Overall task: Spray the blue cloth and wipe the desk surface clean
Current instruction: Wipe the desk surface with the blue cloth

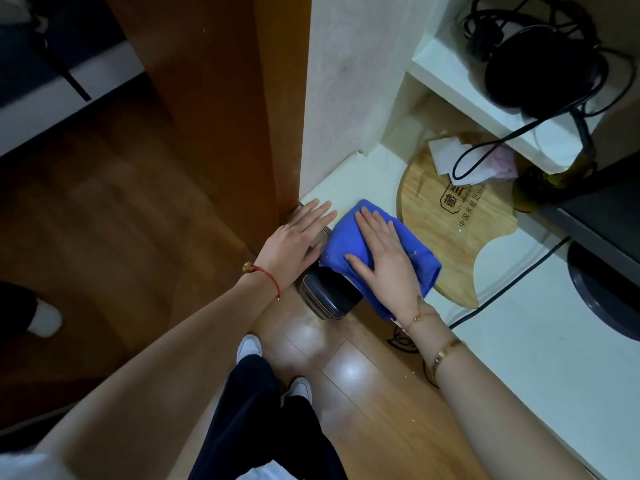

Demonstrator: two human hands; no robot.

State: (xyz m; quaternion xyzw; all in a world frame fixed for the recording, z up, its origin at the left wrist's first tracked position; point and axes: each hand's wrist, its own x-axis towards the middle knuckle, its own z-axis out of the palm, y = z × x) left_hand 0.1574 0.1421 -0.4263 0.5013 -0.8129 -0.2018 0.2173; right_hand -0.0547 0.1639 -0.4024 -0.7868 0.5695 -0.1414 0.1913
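Head view: wiping step under way. Right hand [382, 252] pressed flat, fingers straight, on blue cloth [349, 244] at desk [349, 181] corner, centre frame; left hand [294, 242] flat alongside, holding nothing. Next, probably: sweep toward wooden board [460, 220].

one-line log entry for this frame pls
phase: wiping | right hand: flat on blue cloth | left hand: flat at desk corner | wooden board: beside cloth
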